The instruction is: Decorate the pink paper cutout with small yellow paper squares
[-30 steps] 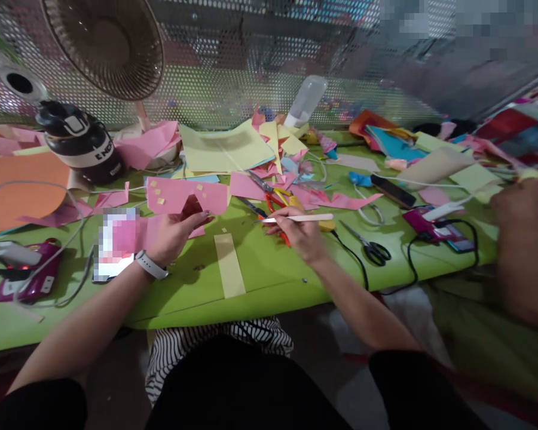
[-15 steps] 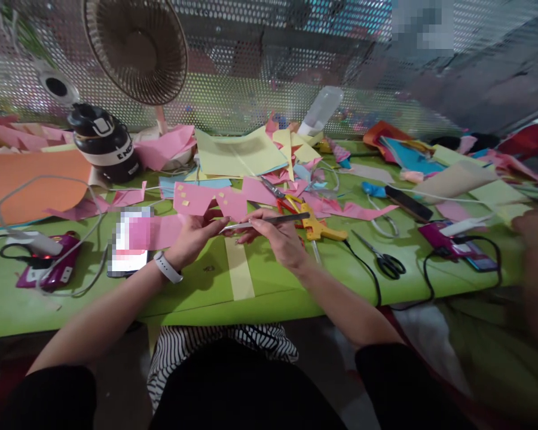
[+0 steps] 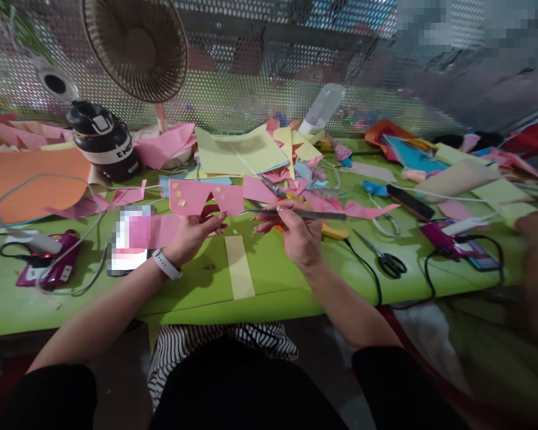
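Observation:
My left hand (image 3: 195, 234), with a white band at the wrist, is closed at the lower edge of a pink paper cutout (image 3: 190, 196) that carries several small yellow squares. Thumb and fingers pinch there; part of the grip is hidden. My right hand (image 3: 298, 232) holds long metal tweezers (image 3: 325, 214) nearly level, their tips pointing left close to the cutout's right edge. Behind that hand a yellow glue gun (image 3: 335, 232) is mostly covered. Below, on the green table (image 3: 282, 280), lies a pale yellow paper strip (image 3: 240, 269).
Scissors (image 3: 388, 263) lie on the right, near a purple power bank (image 3: 437, 239) with cables. A phone (image 3: 128, 245), another purple power bank (image 3: 49, 263) and a black bottle (image 3: 105, 146) are left. Paper sheets (image 3: 240, 152) and a fan (image 3: 137, 48) stand behind. Another person's arm (image 3: 535, 257) shows far right.
My right hand has drawn the tweezers to the right, away from my left fingers, and now covers most of the glue gun. The pink cutout and my left hand have shifted slightly left.

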A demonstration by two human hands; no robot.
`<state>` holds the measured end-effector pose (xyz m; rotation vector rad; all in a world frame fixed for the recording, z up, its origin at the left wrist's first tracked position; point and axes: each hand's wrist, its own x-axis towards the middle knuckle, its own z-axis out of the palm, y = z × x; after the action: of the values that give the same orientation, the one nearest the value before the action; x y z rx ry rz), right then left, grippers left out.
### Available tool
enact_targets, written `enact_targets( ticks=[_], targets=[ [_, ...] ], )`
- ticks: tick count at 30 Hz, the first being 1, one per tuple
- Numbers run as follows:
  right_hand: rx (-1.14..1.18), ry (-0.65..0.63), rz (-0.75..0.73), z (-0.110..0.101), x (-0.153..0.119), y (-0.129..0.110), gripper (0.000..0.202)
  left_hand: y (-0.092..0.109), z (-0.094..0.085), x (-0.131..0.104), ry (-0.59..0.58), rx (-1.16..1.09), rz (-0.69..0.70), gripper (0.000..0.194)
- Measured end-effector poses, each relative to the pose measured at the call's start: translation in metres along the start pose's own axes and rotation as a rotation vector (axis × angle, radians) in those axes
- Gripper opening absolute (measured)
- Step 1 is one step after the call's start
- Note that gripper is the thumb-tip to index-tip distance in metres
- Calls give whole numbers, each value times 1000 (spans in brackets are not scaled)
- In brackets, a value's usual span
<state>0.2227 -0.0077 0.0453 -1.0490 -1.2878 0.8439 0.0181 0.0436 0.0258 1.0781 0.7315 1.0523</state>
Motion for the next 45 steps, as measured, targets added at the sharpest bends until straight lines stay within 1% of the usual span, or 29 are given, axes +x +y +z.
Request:
enact_targets(
  ticks=[2, 3, 5, 7, 10, 13, 16, 23, 29, 31, 36, 40, 43, 45],
  targets=[
    [-46, -11, 3, -4, 0, 4, 30, -1, -2, 1, 17, -1, 13, 41],
    [-78, -38, 10, -5, -1, 6, 30, -2, -3, 2, 26, -1, 27, 39],
    [-163, -124, 31, -7, -4, 13, 27, -4, -6, 3, 48, -12, 53, 31],
    [-279, -215, 19, -8, -9, 22, 23, -5, -8, 5, 67, -41, 59, 24],
    [-489, -280, -129, -5, -18, 33, 20, -6, -9, 5, 61, -88, 50, 24],
    [-644, -275, -288, -2, -24, 41, 19, -4, -8, 5, 31, -90, 63, 29],
    [-713, -276, -334, -1, -23, 46, 22, -3, -7, 4, 23, -71, 58, 32],
    [-790, -324, -321, -6, -20, 61, 33, -5, -8, 5, 31, -70, 42, 35],
    [-816, -337, -375, -6, -16, 67, 33, -7, -8, 5, 54, -59, 26, 35],
    [-794, -346, -374, -7, -14, 69, 30, -6, -8, 5, 48, -56, 28, 37],
    [-647, -346, -374, -12, -10, 70, 28, -3, -5, 4, 48, -63, 44, 35],
    [-658, -393, -355, -14, -9, 72, 27, -2, -5, 4, 60, -59, 30, 35],
    [-663, -387, -349, -14, -8, 75, 28, -2, -6, 4, 32, -58, 36, 32],
    [-659, -370, -356, -13, -8, 76, 29, -3, -7, 4, 38, -63, 21, 31]
  ],
)
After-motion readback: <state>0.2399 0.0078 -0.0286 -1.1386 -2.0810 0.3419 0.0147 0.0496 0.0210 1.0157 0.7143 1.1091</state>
